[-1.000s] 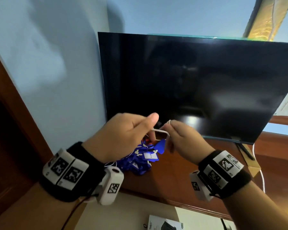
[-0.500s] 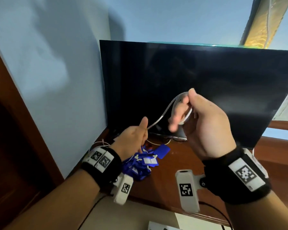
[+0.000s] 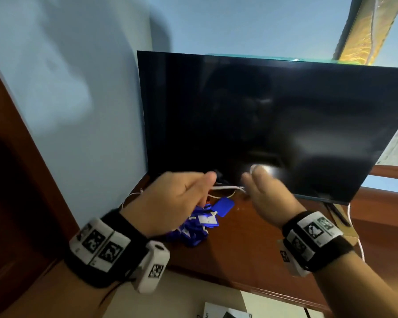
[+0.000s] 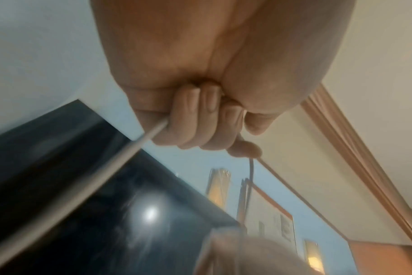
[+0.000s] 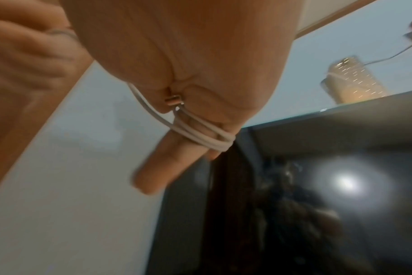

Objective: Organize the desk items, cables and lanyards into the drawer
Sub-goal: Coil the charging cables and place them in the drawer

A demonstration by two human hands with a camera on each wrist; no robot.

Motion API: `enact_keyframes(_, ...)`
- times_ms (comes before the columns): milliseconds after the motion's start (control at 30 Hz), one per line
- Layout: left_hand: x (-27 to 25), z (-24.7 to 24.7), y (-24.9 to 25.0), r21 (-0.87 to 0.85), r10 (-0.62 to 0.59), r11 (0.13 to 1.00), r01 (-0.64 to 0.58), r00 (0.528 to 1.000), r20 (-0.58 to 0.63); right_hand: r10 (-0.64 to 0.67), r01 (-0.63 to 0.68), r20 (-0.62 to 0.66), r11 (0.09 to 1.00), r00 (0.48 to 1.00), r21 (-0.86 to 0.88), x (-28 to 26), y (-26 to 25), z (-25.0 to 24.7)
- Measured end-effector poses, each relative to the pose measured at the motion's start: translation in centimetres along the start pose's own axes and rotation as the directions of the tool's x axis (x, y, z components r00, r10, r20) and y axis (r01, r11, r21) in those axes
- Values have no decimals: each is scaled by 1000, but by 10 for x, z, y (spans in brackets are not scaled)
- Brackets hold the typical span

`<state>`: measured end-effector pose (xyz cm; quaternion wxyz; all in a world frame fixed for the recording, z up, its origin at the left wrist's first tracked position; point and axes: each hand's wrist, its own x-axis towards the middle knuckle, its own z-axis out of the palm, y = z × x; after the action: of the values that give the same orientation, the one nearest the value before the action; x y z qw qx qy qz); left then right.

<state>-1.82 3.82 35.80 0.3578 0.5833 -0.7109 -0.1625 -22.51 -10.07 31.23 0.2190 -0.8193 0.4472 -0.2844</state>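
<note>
A white cable [image 3: 225,187] runs between my two hands above the desk, in front of the dark monitor [image 3: 262,115]. My left hand [image 3: 202,189] grips one stretch of the cable [image 4: 120,161] in a closed fist [image 4: 200,126]. My right hand [image 3: 255,180] is blurred by motion; several turns of the cable [image 5: 200,134] are wound round its straight fingers [image 5: 158,173], and its thumb pins the metal plug [image 5: 173,99]. A heap of blue lanyards with card holders [image 3: 198,228] lies on the brown desk [image 3: 251,244] under my left hand. No drawer is in view.
The monitor stands at the back of the desk against a blue wall. Another white cable [image 3: 354,226] hangs by a cardboard box [image 3: 352,235] at the right. A dark wooden frame [image 3: 14,180] rises on the left. A white box [image 3: 225,314] lies below the desk's front edge.
My right hand has dropped from its raised position to the level of my left hand, taking another turn of cable. The left hand keeps its grip near the lanyards.
</note>
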Motion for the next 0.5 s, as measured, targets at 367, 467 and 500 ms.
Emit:
enact_keyframes(367,70,-8,-56,-44,-162,987,157,977,-139,-247,58,84,515,965,855,-35,-82,-22)
enact_keyframes(467,55,30,-81,-231,-254,939,254,967,27,-236,181,-97,363,967,914,-26,-95,-39)
enact_keyframes(500,47,43,-88,-279,-265,919,277,961,81,-205,198,-141,292,969,936,-22,-95,-45)
